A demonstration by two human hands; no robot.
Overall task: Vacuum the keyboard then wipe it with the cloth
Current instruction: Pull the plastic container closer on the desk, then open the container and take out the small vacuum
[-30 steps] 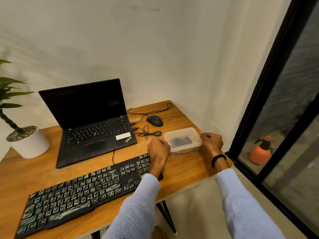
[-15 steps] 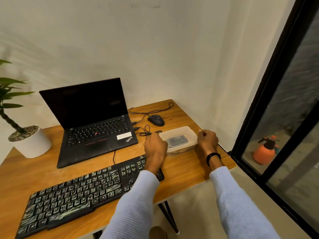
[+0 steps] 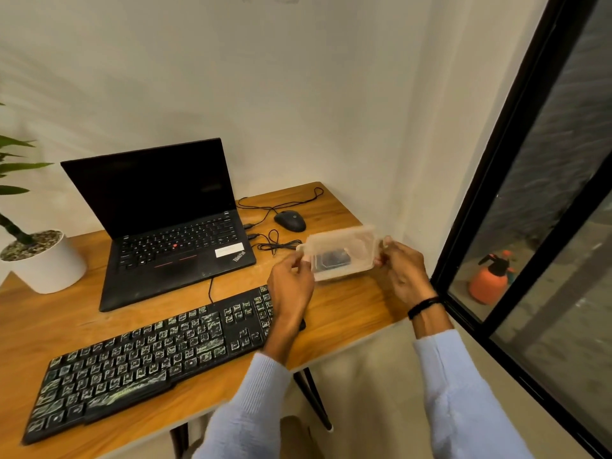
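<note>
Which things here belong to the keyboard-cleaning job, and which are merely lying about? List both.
Job: dusty keyboard; plastic box, gripped by left hand and right hand, dark item inside.
Lying about: laptop; mouse; potted plant; orange spray bottle beyond the glass.

A wooden table in the corner of a plain off-white room, beside a black window frame.

The back wall is off-white plaster, unevenly shaded, and meets a side wall at a corner just past the table's far right end. The table has a warm orange-brown top and thin black legs over a pale beige floor. The window frame runs slantwise down the right side, a crossbar dividing its dim glass. Beyond the glass an orange spray bottle stands on grey ground. A white pot with a green plant sits at the table's left end. The light is soft and warm.
</note>
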